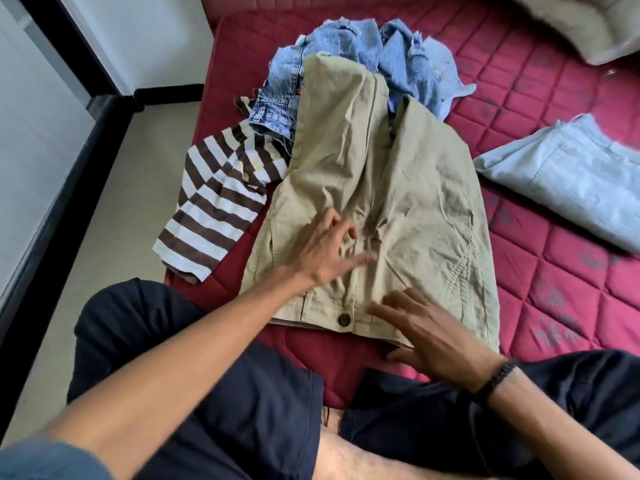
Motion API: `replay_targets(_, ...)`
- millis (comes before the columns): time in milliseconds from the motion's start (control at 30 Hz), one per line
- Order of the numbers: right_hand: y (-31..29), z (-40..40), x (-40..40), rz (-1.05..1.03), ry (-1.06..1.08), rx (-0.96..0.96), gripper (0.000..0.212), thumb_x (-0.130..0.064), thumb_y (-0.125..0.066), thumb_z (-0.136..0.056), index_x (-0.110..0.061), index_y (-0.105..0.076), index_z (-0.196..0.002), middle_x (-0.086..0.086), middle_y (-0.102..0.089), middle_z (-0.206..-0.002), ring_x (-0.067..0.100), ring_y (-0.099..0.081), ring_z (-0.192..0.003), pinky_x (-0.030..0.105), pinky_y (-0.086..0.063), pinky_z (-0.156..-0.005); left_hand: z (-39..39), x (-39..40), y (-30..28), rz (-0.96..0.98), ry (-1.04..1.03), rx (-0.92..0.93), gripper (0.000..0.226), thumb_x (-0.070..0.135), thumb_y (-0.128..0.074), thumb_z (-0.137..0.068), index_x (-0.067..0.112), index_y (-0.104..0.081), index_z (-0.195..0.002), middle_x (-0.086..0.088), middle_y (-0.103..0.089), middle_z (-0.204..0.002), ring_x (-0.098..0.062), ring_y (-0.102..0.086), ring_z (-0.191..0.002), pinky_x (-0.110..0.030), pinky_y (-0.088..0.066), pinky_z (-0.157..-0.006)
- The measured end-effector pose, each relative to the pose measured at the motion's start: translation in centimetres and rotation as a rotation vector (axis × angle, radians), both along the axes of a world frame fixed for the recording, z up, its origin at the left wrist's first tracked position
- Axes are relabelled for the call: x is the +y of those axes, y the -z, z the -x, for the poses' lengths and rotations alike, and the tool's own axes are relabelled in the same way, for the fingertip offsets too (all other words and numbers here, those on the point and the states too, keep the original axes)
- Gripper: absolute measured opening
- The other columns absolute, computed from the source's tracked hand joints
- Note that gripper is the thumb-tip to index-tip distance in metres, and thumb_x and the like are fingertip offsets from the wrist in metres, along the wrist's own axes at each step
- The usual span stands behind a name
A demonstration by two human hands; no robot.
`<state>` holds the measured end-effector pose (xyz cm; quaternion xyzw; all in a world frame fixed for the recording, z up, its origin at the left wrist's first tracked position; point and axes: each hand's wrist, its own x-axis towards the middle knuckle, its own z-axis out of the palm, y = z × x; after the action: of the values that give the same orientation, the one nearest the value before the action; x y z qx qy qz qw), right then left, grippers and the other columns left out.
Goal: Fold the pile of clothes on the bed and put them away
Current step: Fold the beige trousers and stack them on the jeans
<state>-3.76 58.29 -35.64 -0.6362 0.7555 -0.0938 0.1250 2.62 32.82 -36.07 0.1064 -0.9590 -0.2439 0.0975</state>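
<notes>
Red mattress (pixel 540 188), khaki shorts (pixel 398 188) near its edge, seemingly under both hands (pixel 381 289).

The crumpled light-blue denim garment (pixel 363 60) was largely hidden beneath the khaki cotton trousers (pixel 388 188), whose leg ends lay out of sight on it. The brown-and-white striped knit shirt (pixel 218 202) was partly tucked under both. The folded pale-blue garment (pixel 568 178) and the grey cushion (pixel 581 22) were cut off by the picture's edges. The left hand's (pixel 329 251) fingers were motion-blurred.
</notes>
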Motion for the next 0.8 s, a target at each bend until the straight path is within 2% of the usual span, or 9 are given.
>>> replay_targets(100,-1.1,1.9,4.0,0.031,0.064,0.053,0.047,-0.018,-0.051,-0.089,-0.027,-0.047,-0.135,-0.004,-0.055,-0.122,0.023,-0.059,-0.108,0.035,-0.054,-0.089,-7.4,-0.6,-0.8,0.396,0.329,-0.172,0.081,0.089,-0.056,-0.074,0.025,-0.047,-0.121,-0.001,-0.047,-0.128,-0.018,-0.050,-0.114,-0.038,-0.046,-0.100)
replay_targets(200,-2.5,2.8,6.1,-0.028,0.014,0.202,0.052,-0.013,-0.044,-0.089,-0.028,-0.040,-0.138,-0.004,-0.052,-0.124,0.024,-0.057,-0.103,0.041,-0.058,-0.077,-12.3,-2.9,-1.2,0.554,0.410,-0.296,0.072,0.054,-0.067,-0.089,0.020,-0.029,-0.140,-0.008,-0.041,-0.146,-0.025,-0.047,-0.132,-0.043,-0.045,-0.110)
replay_targets(267,-3.4,3.1,6.5,-0.046,-0.051,0.318,0.059,-0.009,-0.044,-0.087,-0.028,-0.039,-0.143,-0.002,-0.052,-0.129,0.024,-0.057,-0.105,0.039,-0.058,-0.079,-13.1,-4.7,-2.3,0.572,0.419,-0.293,0.079,0.013,-0.075,-0.081,0.018,-0.026,-0.142,-0.010,-0.048,-0.141,-0.027,-0.058,-0.121,-0.042,-0.055,-0.100)
replay_targets(333,-4.7,3.6,6.4,0.010,-0.086,0.388,0.068,-0.004,-0.041,-0.079,-0.029,-0.042,-0.143,-0.001,-0.054,-0.128,0.024,-0.060,-0.102,0.036,-0.059,-0.077,-13.8,-5.8,-4.5,0.403,0.349,-0.192,0.078,-0.012,-0.067,-0.073,0.017,-0.034,-0.137,-0.004,-0.059,-0.121,-0.018,-0.064,-0.098,-0.037,-0.062,-0.081)
replay_targets(433,-7.6,4.7,6.6,0.067,-0.025,0.405,0.075,-0.001,-0.044,-0.077,-0.031,-0.042,-0.145,-0.001,-0.059,-0.122,0.021,-0.066,-0.094,0.030,-0.059,-0.064,-13.9,-5.8,-9.2,0.306,0.316,0.014,0.059,-0.020,-0.049,-0.079,0.005,-0.047,-0.133,0.007,-0.051,-0.107,0.004,-0.045,-0.086,-0.008,-0.047,-0.092)
replay_targets(533,-12.3,6.2,7.3,0.099,0.066,0.414,0.096,0.004,-0.056,-0.068,-0.034,-0.037,-0.154,-0.005,-0.058,-0.117,0.017,-0.069,-0.080,0.026,-0.051,-0.054,-12.5,-5.8,-16.3,0.283,0.266,0.186,0.043,-0.014,-0.043,-0.095,0.012,-0.059,-0.124,0.000,-0.057,-0.108,-0.011,-0.059,-0.092,-0.023,-0.051,-0.087)
replay_targets(600,-16.7,7.2,7.4,0.199,0.024,0.474,0.069,-0.014,-0.057,-0.088,-0.027,-0.041,-0.154,-0.007,-0.059,-0.112,0.015,-0.068,-0.072,0.026,-0.049,-0.056,-11.3,-6.9,-21.6,0.451,0.271,0.291,0.042,-0.016,-0.054,-0.091,0.012,-0.065,-0.120,-0.006,-0.061,-0.112,-0.022,-0.063,-0.096,-0.034,-0.054,-0.087)
replay_targets(667,-22.6,8.1,7.0,0.348,0.022,0.499,0.049,-0.045,-0.047,-0.102,-0.029,-0.046,-0.148,-0.008,-0.068,-0.104,0.015,-0.070,-0.070,0.027,-0.053,-0.057,-9.9,-8.3,-27.6,0.531,0.226,0.398,0.037,-0.010,-0.059,-0.090,0.012,-0.066,-0.119,-0.004,-0.064,-0.113,-0.018,-0.063,-0.098,-0.025,-0.054,-0.090)
replay_targets(800,-38.1,8.5,5.2,0.347,0.158,0.485,0.057,-0.080,-0.072,-0.075,-0.036,-0.066,-0.111,-0.013,-0.068,-0.074,0.007,-0.063,-0.059,0.026,-0.050,-0.056,-8.1,-9.1,-41.9,0.578,0.089,0.627,0.042,-0.010,-0.055,-0.088,0.012,-0.060,-0.123,0.006,-0.065,-0.106,-0.007,-0.060,-0.092,-0.011,-0.045,-0.088)
